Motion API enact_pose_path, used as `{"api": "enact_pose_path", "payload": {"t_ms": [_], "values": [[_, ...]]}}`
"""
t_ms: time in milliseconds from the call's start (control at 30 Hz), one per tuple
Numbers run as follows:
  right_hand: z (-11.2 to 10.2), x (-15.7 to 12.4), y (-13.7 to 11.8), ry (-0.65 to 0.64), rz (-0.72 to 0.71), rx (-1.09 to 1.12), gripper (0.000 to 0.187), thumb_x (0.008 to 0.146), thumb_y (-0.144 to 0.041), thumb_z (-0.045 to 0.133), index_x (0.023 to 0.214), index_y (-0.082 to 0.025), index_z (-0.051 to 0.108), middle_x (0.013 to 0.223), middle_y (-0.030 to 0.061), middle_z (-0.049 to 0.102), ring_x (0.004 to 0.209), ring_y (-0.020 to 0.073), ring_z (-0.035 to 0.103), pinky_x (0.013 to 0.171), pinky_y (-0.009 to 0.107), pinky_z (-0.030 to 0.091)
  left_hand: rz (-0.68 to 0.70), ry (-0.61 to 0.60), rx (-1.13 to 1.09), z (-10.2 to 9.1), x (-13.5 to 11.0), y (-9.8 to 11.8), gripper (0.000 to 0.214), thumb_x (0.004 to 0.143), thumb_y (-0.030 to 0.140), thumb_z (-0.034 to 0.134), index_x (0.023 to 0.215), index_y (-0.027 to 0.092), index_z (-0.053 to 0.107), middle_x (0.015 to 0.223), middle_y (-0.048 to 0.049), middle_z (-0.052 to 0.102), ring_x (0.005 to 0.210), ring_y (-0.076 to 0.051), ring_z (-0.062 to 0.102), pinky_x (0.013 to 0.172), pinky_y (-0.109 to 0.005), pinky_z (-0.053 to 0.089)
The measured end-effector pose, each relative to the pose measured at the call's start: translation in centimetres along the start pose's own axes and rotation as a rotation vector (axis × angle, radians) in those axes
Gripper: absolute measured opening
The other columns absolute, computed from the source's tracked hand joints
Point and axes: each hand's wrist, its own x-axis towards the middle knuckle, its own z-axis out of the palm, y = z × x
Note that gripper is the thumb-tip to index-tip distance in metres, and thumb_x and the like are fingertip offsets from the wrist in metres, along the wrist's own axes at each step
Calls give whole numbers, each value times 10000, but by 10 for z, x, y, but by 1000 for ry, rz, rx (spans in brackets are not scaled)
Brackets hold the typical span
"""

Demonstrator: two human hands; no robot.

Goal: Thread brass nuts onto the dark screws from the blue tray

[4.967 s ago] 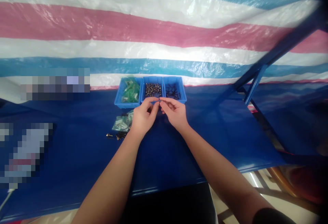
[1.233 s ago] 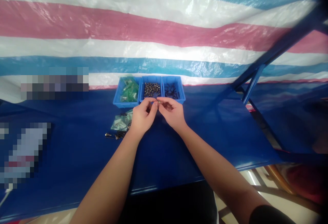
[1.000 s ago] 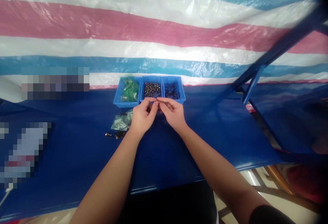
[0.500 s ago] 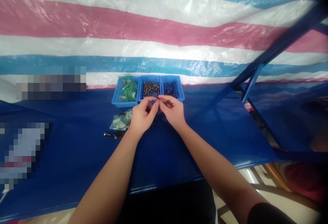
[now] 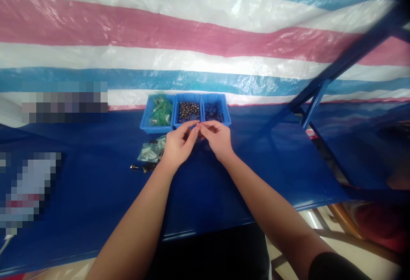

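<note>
My left hand (image 5: 178,145) and my right hand (image 5: 218,138) meet fingertip to fingertip over the blue table (image 5: 96,186), just in front of three blue bins. Both pinch one small part between them; it is too small to name. The left bin (image 5: 157,114) holds green pieces, the middle bin (image 5: 188,111) holds small metal parts, and the right bin (image 5: 216,111) holds black parts. Just left of my left hand lies a heap of green-tinted bags (image 5: 152,150), with a few small dark parts (image 5: 142,168) beside it.
A striped red, white and blue tarp (image 5: 192,36) hangs behind the table. A blue metal frame (image 5: 323,88) slants up at the right. The table's front edge runs below my forearms, with floor and a chair part showing at the lower right.
Both hands stay together at the same spot; the fingers shift slightly around the small part. The view has drifted a little.
</note>
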Motion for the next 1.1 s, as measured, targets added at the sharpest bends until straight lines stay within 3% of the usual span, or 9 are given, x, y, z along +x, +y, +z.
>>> {"api": "enact_pose_path", "payload": {"t_ms": [133, 633, 900, 1100], "values": [[-1, 1, 2, -9, -14, 11, 337, 693, -495, 834, 844, -203, 760, 782, 29, 756, 656, 147, 681, 614, 294, 594, 5, -17, -25, 0, 1, -2, 375, 977, 451, 561, 1261, 235, 675, 668, 5, 653, 553, -123, 607, 579, -252, 509], [-2, 0, 0, -2, -25, -27, 308, 714, -479, 829, 778, -188, 751, 665, 16, 713, 575, 126, 630, 583, 276, 566, 28, -6, 26, -1, 1, -1, 284, 970, 416, 580, 1140, 208, 672, 644, 20, 645, 536, -106, 578, 580, -238, 471], [4, -5, -2, -63, -96, 26, 289, 739, -403, 813, 949, -209, 774, 918, 38, 784, 740, 152, 721, 699, 305, 636, 9, 53, 63, 0, 4, -4, 313, 1013, 432, 494, 1153, 196, 645, 650, 24, 639, 555, -112, 606, 604, -234, 488], [2, -6, -2, -37, -128, -78, 269, 790, -424, 771, 948, -206, 783, 924, 49, 786, 749, 167, 733, 733, 332, 647, 8, 30, 76, 1, 3, -3, 322, 1014, 438, 488, 1101, 187, 670, 702, 7, 664, 615, -118, 629, 639, -232, 492]]}}
